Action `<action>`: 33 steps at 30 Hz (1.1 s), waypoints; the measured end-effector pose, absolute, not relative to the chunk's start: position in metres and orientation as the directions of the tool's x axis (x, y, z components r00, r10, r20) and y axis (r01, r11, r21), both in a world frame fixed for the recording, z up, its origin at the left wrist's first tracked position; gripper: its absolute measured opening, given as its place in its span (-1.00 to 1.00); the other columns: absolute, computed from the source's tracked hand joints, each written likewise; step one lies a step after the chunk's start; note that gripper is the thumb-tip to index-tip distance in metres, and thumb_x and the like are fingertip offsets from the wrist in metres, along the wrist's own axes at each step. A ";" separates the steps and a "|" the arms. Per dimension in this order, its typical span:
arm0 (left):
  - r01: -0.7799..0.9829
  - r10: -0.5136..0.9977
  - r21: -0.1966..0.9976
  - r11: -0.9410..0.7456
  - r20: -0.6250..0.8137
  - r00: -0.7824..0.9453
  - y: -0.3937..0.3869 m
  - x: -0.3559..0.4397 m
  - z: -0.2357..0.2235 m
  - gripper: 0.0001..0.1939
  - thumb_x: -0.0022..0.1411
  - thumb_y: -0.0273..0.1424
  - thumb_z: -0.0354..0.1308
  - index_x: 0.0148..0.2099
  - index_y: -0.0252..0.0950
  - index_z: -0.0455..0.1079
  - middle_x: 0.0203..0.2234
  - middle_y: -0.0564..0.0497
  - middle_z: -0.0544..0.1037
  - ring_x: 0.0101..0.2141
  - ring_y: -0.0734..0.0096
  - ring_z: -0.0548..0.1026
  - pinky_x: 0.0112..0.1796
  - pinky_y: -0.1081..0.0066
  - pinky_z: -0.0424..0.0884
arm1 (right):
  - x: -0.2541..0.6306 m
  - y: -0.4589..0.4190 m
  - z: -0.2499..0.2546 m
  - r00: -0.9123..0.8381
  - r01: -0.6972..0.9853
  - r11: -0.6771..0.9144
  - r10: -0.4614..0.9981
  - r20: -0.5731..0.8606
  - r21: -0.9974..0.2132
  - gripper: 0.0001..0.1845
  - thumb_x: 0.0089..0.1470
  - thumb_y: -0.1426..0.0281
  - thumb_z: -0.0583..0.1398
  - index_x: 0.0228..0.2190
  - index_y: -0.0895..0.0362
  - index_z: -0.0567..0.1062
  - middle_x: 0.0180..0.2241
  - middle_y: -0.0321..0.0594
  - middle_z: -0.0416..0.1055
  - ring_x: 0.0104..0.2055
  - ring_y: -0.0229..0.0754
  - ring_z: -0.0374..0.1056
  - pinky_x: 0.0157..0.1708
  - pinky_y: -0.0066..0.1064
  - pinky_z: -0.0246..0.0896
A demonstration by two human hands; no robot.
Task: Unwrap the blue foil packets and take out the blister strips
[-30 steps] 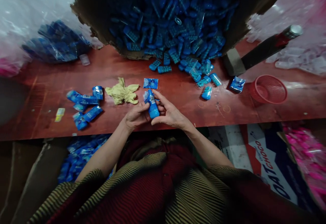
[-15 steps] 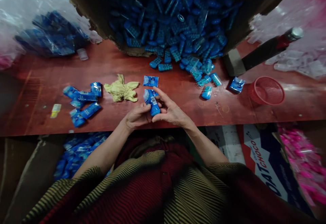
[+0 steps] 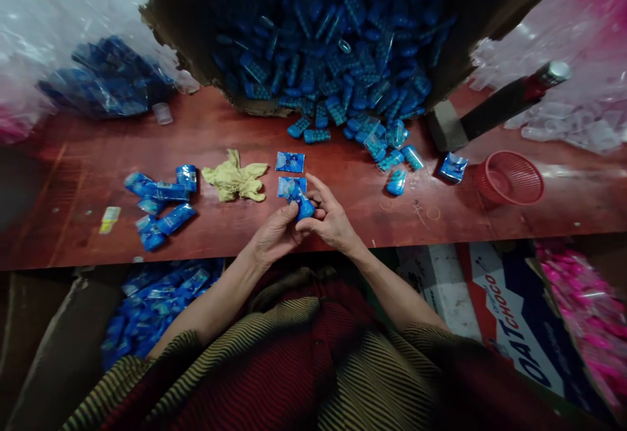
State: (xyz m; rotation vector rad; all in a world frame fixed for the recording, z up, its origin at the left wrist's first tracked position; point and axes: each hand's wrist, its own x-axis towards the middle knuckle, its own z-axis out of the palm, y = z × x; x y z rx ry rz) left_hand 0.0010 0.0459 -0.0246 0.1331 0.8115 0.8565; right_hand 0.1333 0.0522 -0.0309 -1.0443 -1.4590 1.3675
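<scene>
My left hand [image 3: 277, 234] and my right hand [image 3: 335, 223] are both closed on a small blue container [image 3: 304, 207] at the front of the table. Part of a printed blue sleeve is around it, and my fingers hide much of the rest. The right index finger sticks out past it. Just beyond my hands lies a flat blue printed sleeve [image 3: 290, 162], with another printed sleeve [image 3: 284, 187] partly behind the container. To the left is a crumpled yellow glove-like cloth [image 3: 235, 177], then several sleeved blue containers [image 3: 169, 191] in a loose group.
A torn carton [image 3: 191, 59] spills blue containers [image 3: 336, 111] onto the red table [image 3: 343, 157]. On the right are a hammer [image 3: 509, 108], a blue packet [image 3: 453, 167], a red plastic basket [image 3: 512, 183] and bags of clear pieces. A clear bag [image 3: 112, 78] stands at left.
The container has turned and tilted in my fingers, so its barcode no longer shows. Both hands have shifted slightly to the right. The printed sleeve behind the container is now more visible.
</scene>
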 end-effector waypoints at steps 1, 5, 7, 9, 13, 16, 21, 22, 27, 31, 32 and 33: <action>-0.627 0.729 0.422 0.655 -0.572 0.376 0.044 0.002 -0.025 -0.78 0.22 -0.38 0.10 -0.14 -0.40 0.44 -0.42 -0.11 0.58 -0.39 0.29 0.56 -0.30 0.37 0.48 | 0.132 0.052 -0.034 -0.267 0.041 0.060 0.963 0.047 -0.997 -0.09 -0.14 0.20 0.33 0.20 -0.03 0.09 -0.19 -0.26 0.35 -0.23 -0.23 0.32 -0.13 -0.33 0.31; -0.665 0.777 0.470 0.581 -0.564 0.280 0.045 -0.008 -0.023 -0.76 0.23 -0.30 0.10 -0.20 -0.37 0.44 -0.39 -0.11 0.58 -0.24 0.21 0.55 -0.20 0.30 0.48 | 0.128 0.056 -0.045 -0.352 0.074 0.078 0.935 0.048 -0.994 -0.15 -0.08 0.23 0.29 0.20 -0.01 0.09 -0.07 -0.20 0.33 -0.11 -0.17 0.33 -0.05 -0.28 0.26; -0.714 0.818 0.514 0.475 -0.558 0.142 0.050 -0.027 -0.020 -0.70 0.24 -0.20 0.05 -0.25 -0.33 0.45 -0.40 -0.10 0.58 -0.20 0.21 0.54 -0.18 0.28 0.47 | 0.129 0.059 -0.051 -0.399 0.125 0.120 0.915 0.061 -0.985 -0.23 -0.05 0.26 0.27 0.18 0.01 0.15 -0.01 -0.15 0.30 -0.13 -0.18 0.33 -0.08 -0.28 0.28; -0.763 0.860 0.573 0.299 -0.508 -0.045 0.057 -0.053 -0.016 -0.59 0.27 -0.09 -0.06 -0.28 -0.30 0.44 -0.37 -0.08 0.58 -0.19 0.26 0.53 -0.15 0.29 0.46 | 0.133 0.063 -0.056 -0.382 0.219 0.183 0.920 0.088 -0.958 -0.38 0.00 0.29 0.24 0.11 0.02 0.27 -0.03 -0.13 0.31 -0.18 -0.20 0.33 -0.13 -0.28 0.30; -0.777 0.846 0.615 0.133 -0.479 -0.235 0.060 -0.090 -0.014 -0.45 0.28 -0.01 -0.19 -0.27 -0.34 0.42 -0.39 -0.10 0.58 -0.23 0.31 0.54 -0.14 0.32 0.45 | 0.131 0.078 -0.057 -0.295 0.424 0.284 0.941 0.165 -0.860 -0.59 0.08 0.33 0.18 0.00 0.04 0.39 -0.08 -0.12 0.34 -0.08 -0.12 0.31 -0.03 -0.20 0.23; -0.689 0.843 0.707 0.162 -0.462 -0.276 0.052 -0.089 -0.016 -0.66 0.23 -0.14 0.02 -0.29 -0.32 0.40 -0.53 -0.03 0.55 -0.33 0.30 0.55 -0.16 0.24 0.45 | 0.102 0.096 -0.052 -0.357 0.552 0.367 0.915 0.186 -0.748 -0.51 0.09 0.28 0.18 0.06 0.08 0.33 0.05 -0.03 0.27 0.10 0.01 0.18 0.09 -0.08 0.09; -0.143 0.836 0.987 -0.068 -0.022 -0.548 0.052 -0.083 -0.028 -0.81 0.13 -0.34 0.18 -0.20 -0.29 0.40 -0.36 0.00 0.55 -0.24 0.43 0.51 -0.08 0.41 0.36 | 0.017 0.128 -0.057 -0.549 0.683 0.476 0.835 0.041 -0.554 -0.24 0.05 0.18 0.20 0.20 0.13 0.09 0.27 0.04 -0.06 0.29 0.23 -0.19 0.19 0.14 -0.24; -0.029 0.823 0.995 -0.095 0.062 -0.564 0.055 -0.086 -0.033 -0.80 0.12 -0.37 0.19 -0.17 -0.29 0.40 -0.28 -0.01 0.53 -0.18 0.43 0.49 -0.05 0.43 0.33 | 0.003 0.132 -0.059 -0.569 0.690 0.488 0.822 0.015 -0.534 -0.25 0.06 0.18 0.19 0.20 0.14 0.07 0.28 0.06 -0.09 0.29 0.24 -0.20 0.17 0.17 -0.26; 0.321 0.852 0.946 -0.039 0.200 -0.484 0.069 -0.104 -0.057 -0.64 0.09 -0.37 0.19 -0.04 -0.30 0.34 -0.05 -0.12 0.41 0.01 0.29 0.36 0.06 0.34 0.22 | -0.019 0.143 -0.066 -0.555 0.696 0.507 0.829 0.067 -0.509 -0.64 0.25 0.33 -0.05 0.03 0.14 0.29 0.17 0.00 0.15 0.14 0.00 0.13 0.07 -0.06 0.03; 0.459 0.869 0.884 -0.094 0.297 -0.395 0.072 -0.100 -0.062 -0.51 0.08 -0.34 0.20 0.07 -0.30 0.26 0.05 -0.17 0.33 0.09 0.22 0.27 0.12 0.29 0.13 | -0.005 0.154 -0.053 -0.479 0.656 0.393 0.876 0.045 -0.644 -0.53 0.22 0.09 -0.07 -0.15 0.17 0.40 -0.12 -0.06 0.42 -0.10 -0.07 0.32 -0.16 -0.28 0.21; 0.478 0.871 0.869 -0.128 0.329 -0.365 0.074 -0.098 -0.061 -0.47 0.08 -0.34 0.21 0.10 -0.30 0.23 0.07 -0.19 0.30 0.11 0.22 0.25 0.13 0.29 0.11 | -0.002 0.159 -0.048 -0.462 0.638 0.369 0.885 0.046 -0.676 -0.48 0.20 0.04 -0.08 -0.18 0.17 0.43 -0.18 -0.08 0.44 -0.14 -0.08 0.33 -0.19 -0.30 0.21; 0.492 0.873 0.855 -0.164 0.357 -0.331 0.077 -0.095 -0.058 -0.44 0.08 -0.34 0.20 0.13 -0.31 0.20 0.10 -0.20 0.28 0.13 0.22 0.23 0.13 0.29 0.09 | 0.001 0.163 -0.044 -0.447 0.616 0.349 0.893 0.052 -0.706 -0.45 0.20 0.02 -0.10 -0.21 0.17 0.45 -0.23 -0.11 0.46 -0.16 -0.09 0.34 -0.19 -0.32 0.20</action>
